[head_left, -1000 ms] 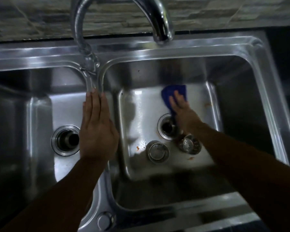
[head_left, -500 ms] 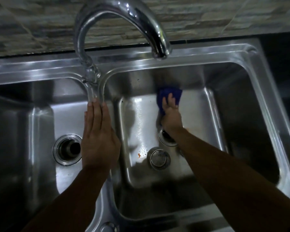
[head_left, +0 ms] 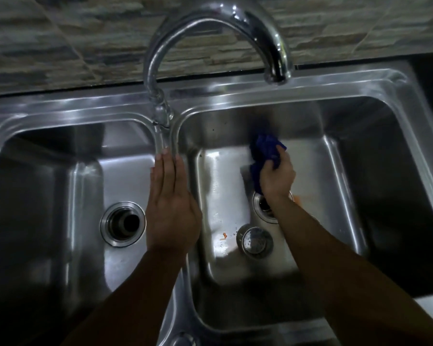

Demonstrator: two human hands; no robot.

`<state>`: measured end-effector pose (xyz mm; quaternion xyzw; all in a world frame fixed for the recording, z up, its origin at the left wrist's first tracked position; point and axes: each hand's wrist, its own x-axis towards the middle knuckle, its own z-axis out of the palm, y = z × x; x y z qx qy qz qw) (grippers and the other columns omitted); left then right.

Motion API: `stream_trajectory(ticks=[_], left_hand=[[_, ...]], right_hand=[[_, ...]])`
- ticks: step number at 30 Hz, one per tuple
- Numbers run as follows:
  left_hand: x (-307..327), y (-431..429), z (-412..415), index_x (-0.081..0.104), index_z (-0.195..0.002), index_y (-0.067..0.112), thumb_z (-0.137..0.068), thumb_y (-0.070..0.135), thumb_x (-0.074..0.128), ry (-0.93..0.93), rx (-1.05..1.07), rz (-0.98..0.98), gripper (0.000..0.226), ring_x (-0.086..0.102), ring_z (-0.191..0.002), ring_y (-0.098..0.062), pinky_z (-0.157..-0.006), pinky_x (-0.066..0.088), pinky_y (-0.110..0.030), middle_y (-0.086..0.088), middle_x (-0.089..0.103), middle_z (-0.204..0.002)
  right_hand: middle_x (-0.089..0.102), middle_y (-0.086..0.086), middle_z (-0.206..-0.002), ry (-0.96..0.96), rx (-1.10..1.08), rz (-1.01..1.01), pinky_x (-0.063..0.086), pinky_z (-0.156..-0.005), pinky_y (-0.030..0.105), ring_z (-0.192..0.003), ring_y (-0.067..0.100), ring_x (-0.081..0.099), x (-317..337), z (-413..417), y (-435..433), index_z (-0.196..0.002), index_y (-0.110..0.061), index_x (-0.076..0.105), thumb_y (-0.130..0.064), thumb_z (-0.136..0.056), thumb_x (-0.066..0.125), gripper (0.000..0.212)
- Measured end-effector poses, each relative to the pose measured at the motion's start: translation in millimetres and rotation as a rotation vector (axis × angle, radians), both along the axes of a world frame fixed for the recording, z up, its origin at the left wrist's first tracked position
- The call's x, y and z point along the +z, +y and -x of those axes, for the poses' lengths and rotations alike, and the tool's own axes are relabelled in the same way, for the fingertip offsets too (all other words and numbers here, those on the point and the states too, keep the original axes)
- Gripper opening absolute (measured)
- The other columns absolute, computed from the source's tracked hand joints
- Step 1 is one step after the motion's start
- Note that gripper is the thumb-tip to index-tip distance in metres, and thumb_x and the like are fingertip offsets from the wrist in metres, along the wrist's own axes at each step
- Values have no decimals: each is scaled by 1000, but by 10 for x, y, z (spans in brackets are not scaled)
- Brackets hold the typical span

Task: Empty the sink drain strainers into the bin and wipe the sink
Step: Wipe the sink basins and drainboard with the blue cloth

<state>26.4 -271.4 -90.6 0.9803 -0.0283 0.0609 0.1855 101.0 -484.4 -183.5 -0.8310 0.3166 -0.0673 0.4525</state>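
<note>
Cloth (head_left: 266,149), soft & limp, far in rt basin (head_left: 220,186): our right hand (head_left: 276,177) has fingers clamped on its bunch, we reckon best hold. Left hand (head_left: 171,203) flat on divider (head_left: 169,143), fingers together.

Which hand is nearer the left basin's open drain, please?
Left. The left hand lies flat on the divider beside the drain; the right hand grips a blue cloth in the right basin.

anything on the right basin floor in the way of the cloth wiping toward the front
Yes: a loose strainer lies just in front of the drain, between the blue cloth in the right hand and the front.
</note>
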Motion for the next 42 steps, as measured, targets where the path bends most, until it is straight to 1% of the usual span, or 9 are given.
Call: stream_trajectory(ticks=[3, 6, 9, 16, 20, 23, 29, 32, 42], left_hand=[[6, 10, 2, 27, -154, -8, -100, 4, 40, 9, 2, 20, 57, 17, -155, -40, -126, 21, -54, -29, 22, -163], [18, 9, 6, 28, -153, -9, -98, 1, 43, 5, -1, 33, 57, 18, -154, -42, -126, 22, -54, -31, 23, -162], [18, 0, 0, 31, -152, -10, -97, -2, 47, -6, -3, 27, 57, 21, -153, -43, -125, 24, -55, -32, 26, -160], [13, -2, -3, 34, -149, -11, -103, 12, 33, -17, 13, 41, 51, 26, -151, -45, -125, 25, -55, -32, 30, -158], [4, 3, 4, 35, -149, -11, -96, -2, 46, -34, 6, 39, 55, 25, -151, -45, -124, 26, -55, -32, 30, -158], [-6, 12, 5, 35, -150, -11, -92, -8, 52, -51, 6, 42, 60, 25, -151, -45, -124, 27, -56, -33, 30, -158], [2, -4, 4, 33, -151, -10, -95, -6, 48, -41, 8, 41, 58, 24, -152, -44, -125, 25, -56, -32, 29, -159], [6, -6, -2, 31, -152, -8, -100, 3, 38, -27, 15, 53, 54, 21, -153, -43, -125, 24, -54, -30, 26, -161], [-54, 7, -9, 30, -153, -7, -101, 10, 29, -26, 27, 47, 55, 21, -154, -39, -126, 24, -54, -27, 26, -162]], right_hand=[[59, 8, -138, -178, -289, -345, 46, -107, 33, -123, 26, 59, 225, -94, 327, -147, -20, 47, -3, -94, 45, 57], [47, 12, -150, -303, -81, -380, 40, -111, 27, -131, 24, 52, 375, -163, 805, -156, -16, 30, -6, -90, 43, 68], [12, 12, -166, -383, 303, -140, 27, -114, 10, -150, 21, 25, 280, -81, 1169, -157, -7, 23, 2, -87, 47, 74], [23, 11, -164, -414, 1180, 659, 24, -122, 48, -152, 33, 19, -187, -184, 663, -153, -6, 34, -1, -91, 63, 69], [49, 11, -151, -507, 1089, 962, 30, -118, 56, -140, 36, 44, -108, -354, -100, -142, -3, 52, -13, -109, 25, 44], [41, 15, -155, -354, 983, 976, 25, -119, 57, -144, 42, 34, -93, -217, -661, -145, 1, 47, 9, -91, 54, 55], [22, 15, -163, -168, -79, 56, 18, -122, 20, -150, 27, 27, 36, -308, -363, -153, 4, 28, 16, -89, 43, 67], [26, 18, -161, -105, -136, -101, 11, -108, 3, -148, 26, 32, 70, -495, 231, -152, 7, 25, 11, -89, 48, 67], [31, 0, -162, -120, 1086, 272, 38, -116, 36, -152, 25, 24, -368, 123, 512, -151, -13, 42, 3, -80, 71, 77]])
